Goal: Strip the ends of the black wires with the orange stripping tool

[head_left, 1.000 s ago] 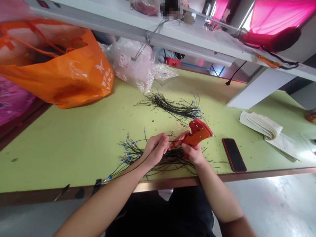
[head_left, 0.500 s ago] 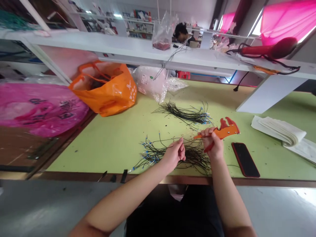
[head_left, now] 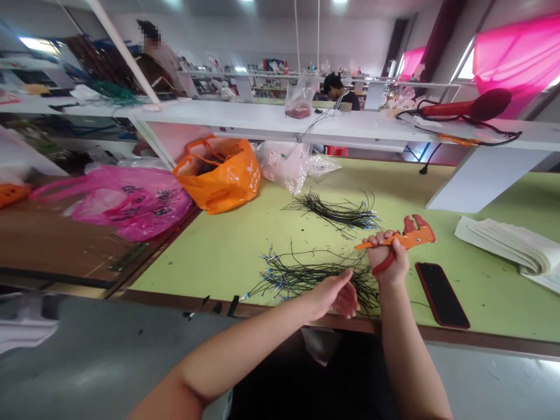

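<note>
On the table point(head_left: 219, 251) before you, the near wires point(head_left: 301, 274) lay along the near side, with the far wires point(head_left: 332, 211) beyond them. Your left hand point(head_left: 336, 294) was over the near wires; your right hand point(head_left: 391, 259), just right of them, had the tool point(head_left: 413, 236) in it. The phone point(head_left: 443, 294) lay farther right, with the papers point(head_left: 511, 239) beyond it to the right. At the far left, from left to right, were the left bag point(head_left: 135, 198), middle bag point(head_left: 231, 181) and right bag point(head_left: 284, 166). The dryer point(head_left: 472, 109) lay on the shelf point(head_left: 245, 119), at right.

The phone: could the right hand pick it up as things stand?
Probably not without freeing itself: the right hand is wrapped around the orange tool, though the phone lies close by, uncovered.
</note>
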Demonstrator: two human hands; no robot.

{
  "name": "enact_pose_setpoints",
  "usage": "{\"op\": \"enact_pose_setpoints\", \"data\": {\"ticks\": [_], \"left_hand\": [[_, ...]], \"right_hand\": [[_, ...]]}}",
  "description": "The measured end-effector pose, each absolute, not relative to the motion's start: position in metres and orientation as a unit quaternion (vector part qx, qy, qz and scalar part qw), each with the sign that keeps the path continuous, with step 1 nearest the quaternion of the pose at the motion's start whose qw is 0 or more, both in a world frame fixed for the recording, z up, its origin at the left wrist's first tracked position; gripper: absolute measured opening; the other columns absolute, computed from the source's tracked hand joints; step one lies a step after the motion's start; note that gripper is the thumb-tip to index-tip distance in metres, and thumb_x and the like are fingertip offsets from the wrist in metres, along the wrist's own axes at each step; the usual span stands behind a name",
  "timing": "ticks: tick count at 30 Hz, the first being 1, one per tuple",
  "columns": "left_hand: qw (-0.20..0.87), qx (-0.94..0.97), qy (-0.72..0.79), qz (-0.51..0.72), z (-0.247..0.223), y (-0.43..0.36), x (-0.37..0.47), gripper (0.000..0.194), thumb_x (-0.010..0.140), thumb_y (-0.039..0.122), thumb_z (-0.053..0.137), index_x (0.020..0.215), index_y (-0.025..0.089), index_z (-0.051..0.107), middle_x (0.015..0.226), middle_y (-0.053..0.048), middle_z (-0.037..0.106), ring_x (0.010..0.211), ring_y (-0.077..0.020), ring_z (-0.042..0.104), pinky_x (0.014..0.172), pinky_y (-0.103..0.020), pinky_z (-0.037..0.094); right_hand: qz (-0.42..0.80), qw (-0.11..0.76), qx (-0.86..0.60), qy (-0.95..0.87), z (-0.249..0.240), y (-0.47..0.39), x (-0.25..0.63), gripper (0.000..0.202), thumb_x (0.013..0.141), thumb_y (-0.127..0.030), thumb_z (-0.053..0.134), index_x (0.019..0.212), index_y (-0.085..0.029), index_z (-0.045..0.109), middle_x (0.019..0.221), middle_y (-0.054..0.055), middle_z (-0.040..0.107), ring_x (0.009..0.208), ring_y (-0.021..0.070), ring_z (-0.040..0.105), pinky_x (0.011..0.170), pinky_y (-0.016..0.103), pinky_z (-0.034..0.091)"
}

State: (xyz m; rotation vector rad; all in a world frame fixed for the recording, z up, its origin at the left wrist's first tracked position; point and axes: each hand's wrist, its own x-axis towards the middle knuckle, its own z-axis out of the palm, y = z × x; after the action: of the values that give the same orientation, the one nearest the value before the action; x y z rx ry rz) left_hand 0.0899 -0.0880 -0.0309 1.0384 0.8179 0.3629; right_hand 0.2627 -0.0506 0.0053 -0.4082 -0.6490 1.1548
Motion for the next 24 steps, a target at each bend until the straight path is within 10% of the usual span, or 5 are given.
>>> {"op": "enact_pose_setpoints", "data": {"ticks": [4,8,14,24], "left_hand": [[0.298,0.817,0.385,0.309,-0.046,-0.104,0.043,0.034,0.095,0.051,0.062,0.107,0.021,0.07,0.121,-0.014,0.074,0.122,-0.0319,0.065,0.109,-0.053,0.049],[0.05,0.901,0.359,0.24,-0.063,-0.085,0.014,0.04,0.093,0.035,0.069,0.129,0.018,0.064,0.144,-0.016,0.063,0.137,-0.0378,0.055,0.116,-0.06,0.043],[0.049,0.913,0.333,0.231,-0.044,-0.04,0.02,0.043,0.098,0.048,0.061,0.13,0.019,0.063,0.137,-0.012,0.066,0.128,-0.0296,0.061,0.11,-0.049,0.05],[-0.016,0.944,0.326,0.052,-0.033,0.093,0.101,0.02,0.095,0.017,0.056,0.099,0.015,0.076,0.106,-0.015,0.073,0.105,-0.0276,0.065,0.087,-0.039,0.048]], "right_hand": [[0.562,0.758,-0.18,-0.28,0.002,-0.051,0.253,0.023,0.075,-0.037,0.077,0.081,-0.025,0.058,0.071,-0.004,0.052,0.067,0.0164,0.054,0.081,0.041,0.056],[0.557,0.769,-0.181,-0.256,0.004,-0.051,0.253,0.022,0.075,-0.037,0.075,0.081,-0.025,0.058,0.071,-0.003,0.053,0.066,0.0169,0.055,0.078,0.04,0.056],[0.531,0.801,-0.164,-0.223,0.003,-0.048,0.269,0.018,0.08,-0.038,0.07,0.082,-0.025,0.057,0.072,-0.003,0.054,0.067,0.0168,0.057,0.079,0.039,0.057],[0.548,0.798,-0.18,-0.175,-0.015,-0.032,0.275,0.017,0.081,-0.036,0.07,0.082,-0.025,0.057,0.075,-0.003,0.058,0.07,0.0157,0.059,0.082,0.036,0.058]]}}
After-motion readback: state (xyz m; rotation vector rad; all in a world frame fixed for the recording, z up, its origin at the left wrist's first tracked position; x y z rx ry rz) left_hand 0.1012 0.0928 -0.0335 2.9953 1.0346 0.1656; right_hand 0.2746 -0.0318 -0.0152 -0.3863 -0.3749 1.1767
